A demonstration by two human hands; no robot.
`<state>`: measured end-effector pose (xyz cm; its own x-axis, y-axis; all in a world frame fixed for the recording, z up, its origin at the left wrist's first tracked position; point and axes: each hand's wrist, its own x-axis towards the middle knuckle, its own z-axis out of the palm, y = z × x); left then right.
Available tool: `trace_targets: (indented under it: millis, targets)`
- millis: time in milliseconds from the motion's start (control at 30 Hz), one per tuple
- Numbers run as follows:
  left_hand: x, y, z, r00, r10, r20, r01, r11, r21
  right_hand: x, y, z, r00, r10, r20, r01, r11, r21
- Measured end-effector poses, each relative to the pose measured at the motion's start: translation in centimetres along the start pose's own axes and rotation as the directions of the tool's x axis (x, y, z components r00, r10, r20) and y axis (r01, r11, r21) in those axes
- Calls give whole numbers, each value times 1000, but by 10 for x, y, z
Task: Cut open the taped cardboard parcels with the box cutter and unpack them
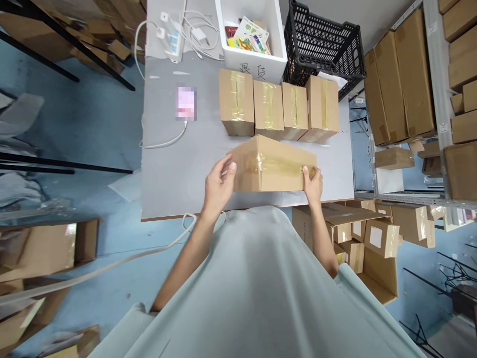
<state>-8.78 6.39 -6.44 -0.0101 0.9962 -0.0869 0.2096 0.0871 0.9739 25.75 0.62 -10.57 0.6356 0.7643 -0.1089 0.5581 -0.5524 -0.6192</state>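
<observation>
Grey table [167, 174]: left grip [218, 186], right grip [313, 187] on taped carton [279, 166].

Held box [281, 166]: far side hidden; phone screen [186, 103] pixelated; white bin [253, 57] cropped at top

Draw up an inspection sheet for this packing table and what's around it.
Surface: grey table, pale scuffs visible.
Things in hand: taped box; four more taped boxes stand in a row behind it.
Clutter: white bin with colourful packets, black crate, device with pixelated screen.
Grips: right grip holds the box, thumb on its face; left grip at its left end, firmness unclear.
Cables: white cable at the device; others around a power strip.
Surroundings: blue floor, shelves with boxes, open carton holding smaller boxes.
Spills: nothing seen.
</observation>
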Motion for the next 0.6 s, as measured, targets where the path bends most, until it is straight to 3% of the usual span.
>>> trace_targets:
  millis: [133,300,433,600]
  targets:
    - [8,-1,-14,999,-47,-12,48,989,138,-33,-40,23,990,-144,8,144,978,-150]
    - [24,-26,-36,939,-318,-134,344,843,413,-73,-82,38,967,-227,116,251,927,-278]
    - [27,-41,-58,946,-264,-188,322,827,460,-100,-113,28,950,-253,182,297,911,-286]
    - [34,-60,-115,927,-230,-298,363,751,552,-159,-177,17,870,-424,250,483,836,-261]
